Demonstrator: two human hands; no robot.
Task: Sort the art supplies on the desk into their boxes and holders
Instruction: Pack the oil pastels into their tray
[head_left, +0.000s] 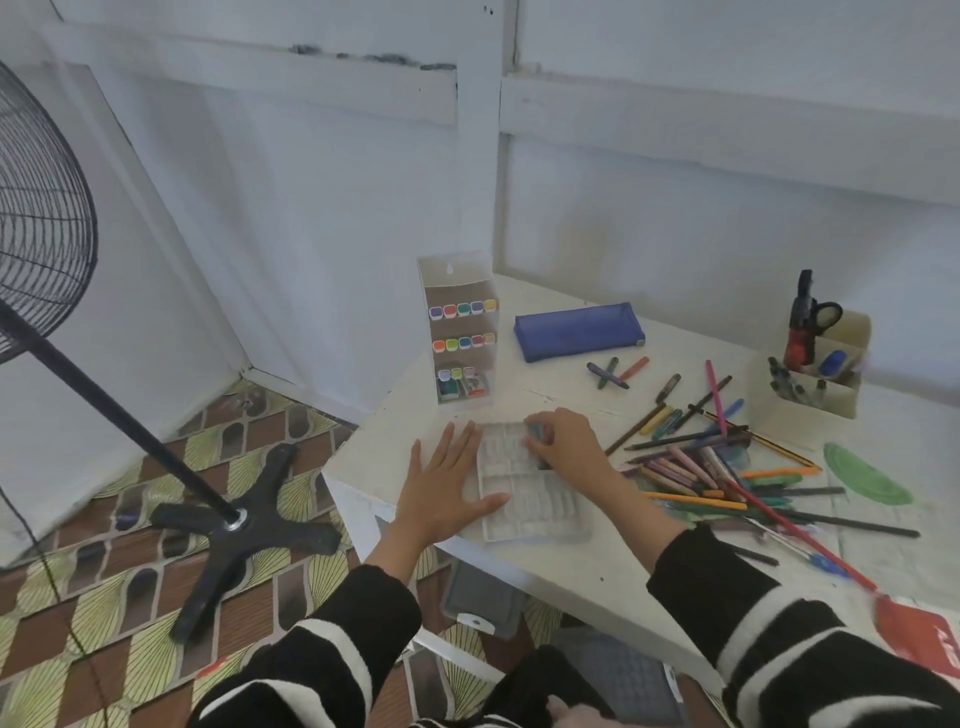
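**Clear tray steadied for loading at the left end of the desk.**
The left hand lies flat with fingers spread and the thumb on the tray edge, probably to stop sliding. The right hand pinches a small grey-green item over the far compartments. The tray's long axis runs near-to-far, open side up.

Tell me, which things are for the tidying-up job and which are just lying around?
For the job: left hand resting on the clear tray; right hand pinching a small grey piece; loose pencils and pens; marker rack; desk holder; blue pencil case.
Just lying about: standing fan; grey box under the desk.
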